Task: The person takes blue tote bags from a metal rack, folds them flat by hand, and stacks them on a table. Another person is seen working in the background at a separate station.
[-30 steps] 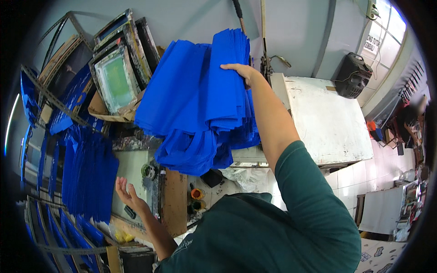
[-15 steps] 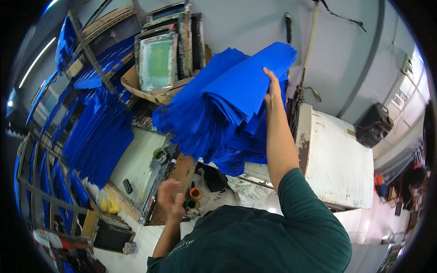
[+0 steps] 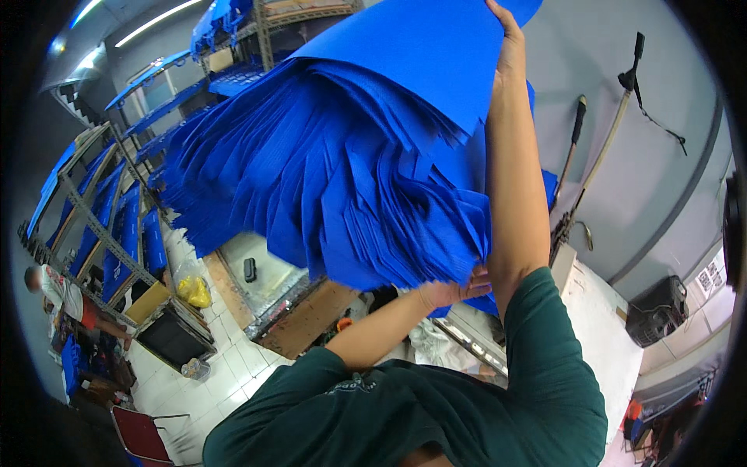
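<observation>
A thick, fanned stack of blue fabric sheets (image 3: 311, 179) fills the upper middle, its layers bending and drooping toward the lower left. My right hand (image 3: 510, 43) is closed on the stack's upper right edge, thumb over the top sheet, with the arm stretched up. At the lower right edge of the stack is my left hand (image 3: 459, 290), its fingers stretched out and partly behind the sheets. Whether it bears any weight cannot be made out. The sheets hide most of the bench behind them.
Metal racks (image 3: 97, 226) with blue sheets stand at the left, near another person (image 3: 66, 296). Below the stack is a worktable with a glassy panel (image 3: 268, 268). A white-topped box (image 3: 595, 327), long-handled tools (image 3: 599, 156) and a black speaker (image 3: 657, 311) are at the right.
The blue stack has risen and spread larger in view, with my right hand still gripping it. My left hand has moved right to the stack's lower edge. The view has shifted.
</observation>
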Demonstrator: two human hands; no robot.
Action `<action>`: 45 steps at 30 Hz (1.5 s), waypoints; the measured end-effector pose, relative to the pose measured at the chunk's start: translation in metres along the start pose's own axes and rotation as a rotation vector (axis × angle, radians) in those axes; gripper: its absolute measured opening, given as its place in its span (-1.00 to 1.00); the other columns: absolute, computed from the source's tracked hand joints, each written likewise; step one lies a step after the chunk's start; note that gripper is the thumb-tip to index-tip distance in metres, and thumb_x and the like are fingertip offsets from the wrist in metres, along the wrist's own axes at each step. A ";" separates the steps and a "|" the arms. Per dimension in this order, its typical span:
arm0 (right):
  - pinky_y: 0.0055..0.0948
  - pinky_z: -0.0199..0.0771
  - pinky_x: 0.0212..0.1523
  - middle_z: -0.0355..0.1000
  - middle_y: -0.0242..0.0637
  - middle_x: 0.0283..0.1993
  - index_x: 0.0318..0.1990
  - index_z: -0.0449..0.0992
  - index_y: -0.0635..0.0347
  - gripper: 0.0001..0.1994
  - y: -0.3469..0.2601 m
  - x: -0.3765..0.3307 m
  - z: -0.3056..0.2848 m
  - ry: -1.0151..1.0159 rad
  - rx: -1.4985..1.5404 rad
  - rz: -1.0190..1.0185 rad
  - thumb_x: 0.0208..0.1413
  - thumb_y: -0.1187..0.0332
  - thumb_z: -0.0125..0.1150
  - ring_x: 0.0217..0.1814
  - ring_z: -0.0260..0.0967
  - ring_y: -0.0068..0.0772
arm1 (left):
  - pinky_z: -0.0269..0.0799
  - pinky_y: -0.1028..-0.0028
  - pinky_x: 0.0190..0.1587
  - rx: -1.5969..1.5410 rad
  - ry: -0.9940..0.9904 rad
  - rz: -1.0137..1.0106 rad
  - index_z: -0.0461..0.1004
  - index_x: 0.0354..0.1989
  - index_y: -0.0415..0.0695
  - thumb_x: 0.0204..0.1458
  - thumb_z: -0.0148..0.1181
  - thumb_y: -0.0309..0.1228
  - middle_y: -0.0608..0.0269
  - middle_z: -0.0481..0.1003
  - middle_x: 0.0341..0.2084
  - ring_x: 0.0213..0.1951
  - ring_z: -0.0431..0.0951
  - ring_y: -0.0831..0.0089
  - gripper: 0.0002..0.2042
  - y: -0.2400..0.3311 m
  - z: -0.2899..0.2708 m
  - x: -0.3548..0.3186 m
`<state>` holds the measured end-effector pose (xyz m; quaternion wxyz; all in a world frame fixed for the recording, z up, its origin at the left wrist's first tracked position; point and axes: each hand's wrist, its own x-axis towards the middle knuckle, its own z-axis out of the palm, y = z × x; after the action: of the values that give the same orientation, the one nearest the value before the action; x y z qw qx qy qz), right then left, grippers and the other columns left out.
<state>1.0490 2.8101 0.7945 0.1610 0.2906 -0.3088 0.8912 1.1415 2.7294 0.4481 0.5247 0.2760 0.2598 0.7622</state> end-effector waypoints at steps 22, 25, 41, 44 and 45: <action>-0.33 0.42 -0.16 0.46 -0.15 -0.28 -0.17 0.45 0.22 -0.61 0.394 -0.200 0.390 -0.533 0.486 0.562 -0.14 0.19 0.23 -0.29 0.41 -0.26 | 0.22 0.13 0.08 0.509 0.889 1.406 0.19 0.15 -0.18 -0.01 -0.13 0.19 0.05 0.25 0.10 0.06 0.31 0.09 -0.28 0.181 0.088 -0.731; -0.31 0.44 -0.15 0.44 -0.13 -0.23 -0.06 0.41 0.27 -0.51 0.495 -0.236 0.408 -0.678 0.461 0.890 -0.14 0.15 0.23 -0.23 0.42 -0.26 | 0.26 0.15 0.06 0.455 1.290 1.474 0.23 0.13 -0.18 -0.02 -0.07 0.17 0.06 0.30 0.06 0.02 0.35 0.12 -0.30 0.126 0.170 -0.850; -0.34 0.38 -0.04 0.38 -0.15 -0.09 0.09 0.23 0.31 -0.29 0.863 -0.478 0.578 -1.335 0.163 1.469 -0.36 0.41 0.36 -0.10 0.36 -0.30 | 0.42 0.24 -0.05 -0.405 1.750 1.465 0.37 -0.01 -0.21 -0.13 0.27 -0.12 0.10 0.49 -0.16 -0.20 0.52 0.27 -0.45 -0.080 0.140 -1.071; -0.34 0.37 -0.03 0.38 -0.16 -0.07 0.09 0.22 0.33 -0.26 0.938 -0.473 0.617 -1.375 0.230 1.325 -0.39 0.42 0.37 -0.09 0.36 -0.28 | 0.42 0.24 -0.05 -0.374 2.032 1.137 0.37 -0.01 -0.21 -0.17 0.27 -0.19 0.09 0.49 -0.18 -0.21 0.52 0.27 -0.46 -0.048 0.128 -1.142; -0.34 0.37 -0.03 0.37 -0.16 -0.07 0.10 0.22 0.34 -0.25 0.966 -0.467 0.630 -1.409 0.230 1.285 -0.40 0.42 0.37 -0.09 0.35 -0.28 | 0.41 0.25 -0.05 -0.328 2.089 1.095 0.36 0.00 -0.20 -0.20 0.27 -0.20 0.09 0.48 -0.17 -0.21 0.51 0.27 -0.45 -0.032 0.123 -1.162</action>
<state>1.2257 1.6227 0.4684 -0.6103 0.5489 -0.3457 0.4546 1.5931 1.6564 0.3415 -0.3073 -0.4745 0.3085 0.7650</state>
